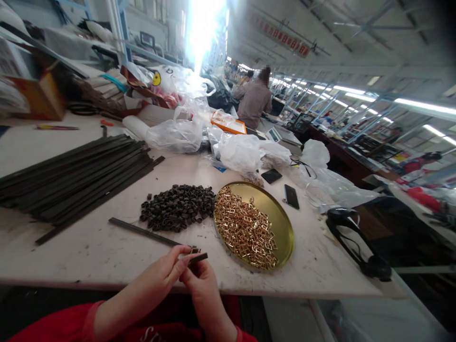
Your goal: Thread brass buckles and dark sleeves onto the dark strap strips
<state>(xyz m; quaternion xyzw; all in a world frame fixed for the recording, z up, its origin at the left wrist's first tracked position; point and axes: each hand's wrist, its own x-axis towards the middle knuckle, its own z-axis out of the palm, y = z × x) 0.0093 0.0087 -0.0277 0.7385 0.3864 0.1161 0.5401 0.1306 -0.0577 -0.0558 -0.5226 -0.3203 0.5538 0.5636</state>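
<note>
At the table's front edge, my left hand point(170, 270) pinches a long dark strip point(142, 231), whose far part stretches left across the tabletop. The strip's short end sticks out past my fingers on the right. My right hand point(204, 284) meets the left one under that end, its fingers closed on the same strip. A small metal piece, apparently a gold buckle point(195, 250), shows at the fingertips; my fingers partly hide it. Just beyond lies a heap of small dark loops point(176, 206). To the right, a round gold tray point(283, 218) holds many gold buckles point(245, 228).
A bundle of dark strips point(78, 178) covers the table's left side. Plastic bags point(237, 149) and an orange-edged box point(228, 122) are at the back. A phone point(291, 196) and a black headband-like object point(356, 244) lie right. Another person point(253, 104) is farther off.
</note>
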